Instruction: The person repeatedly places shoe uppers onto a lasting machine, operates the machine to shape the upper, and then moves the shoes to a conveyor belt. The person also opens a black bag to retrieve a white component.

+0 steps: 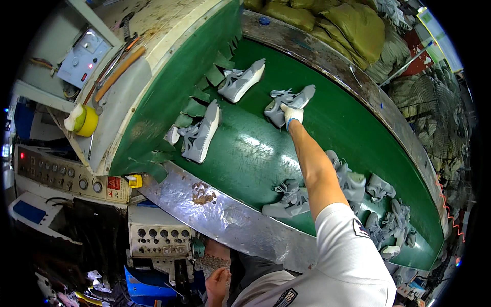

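Olive sacks (353,29) heaped far side; knobbed control panel (71,175) left; shiny metal ledge (255,233).

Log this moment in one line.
right hand: gloved, touching gray shoe | left hand: bare, off green belt | other shoes: on belt

We stretch our bare right arm (316,169) far out in front, from a short white cloth sleeve (348,245). Our right hand (292,113), in a white cloth glove (294,114) with a blue edge (290,123), curls downward. Our bare left hand (217,284) is low by our body (263,289), loosely curled up.
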Tool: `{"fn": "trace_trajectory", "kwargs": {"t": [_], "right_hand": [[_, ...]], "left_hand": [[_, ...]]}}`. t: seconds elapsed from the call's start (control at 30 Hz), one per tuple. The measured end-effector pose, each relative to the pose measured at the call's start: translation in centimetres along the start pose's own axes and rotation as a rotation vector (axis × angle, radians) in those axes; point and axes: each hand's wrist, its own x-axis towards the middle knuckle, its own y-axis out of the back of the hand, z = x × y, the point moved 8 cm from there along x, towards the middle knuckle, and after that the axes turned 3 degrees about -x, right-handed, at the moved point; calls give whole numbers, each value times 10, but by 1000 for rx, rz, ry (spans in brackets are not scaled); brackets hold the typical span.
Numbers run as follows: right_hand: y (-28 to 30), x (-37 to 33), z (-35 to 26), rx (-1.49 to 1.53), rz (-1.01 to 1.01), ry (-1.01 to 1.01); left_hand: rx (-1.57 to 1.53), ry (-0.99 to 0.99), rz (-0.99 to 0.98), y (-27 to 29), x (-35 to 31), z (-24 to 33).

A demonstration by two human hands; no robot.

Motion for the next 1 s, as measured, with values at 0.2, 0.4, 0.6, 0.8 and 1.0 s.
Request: {"fn": "trace_trajectory", "kwargs": {"t": [0.2,0.4,0.6,0.8,1.0], "right_hand": [[11,-216,-24,807,-926,-185],[64,-559,-26,1049,-1402,-904],[31,-783,-18,369,-1781,-350],[25,-935,-32,171,-1980,-422],[-5,-1037,-34,90,-1983,-99]], "left_hand": [[-231,-230,112,43,-26,22],[-336,-540,219,131,-35,156],[-654,-503,154,262,-62,141],[-815,-462,452,375,-129,41],[-1071,-536,717,457,-143,-32]]}}
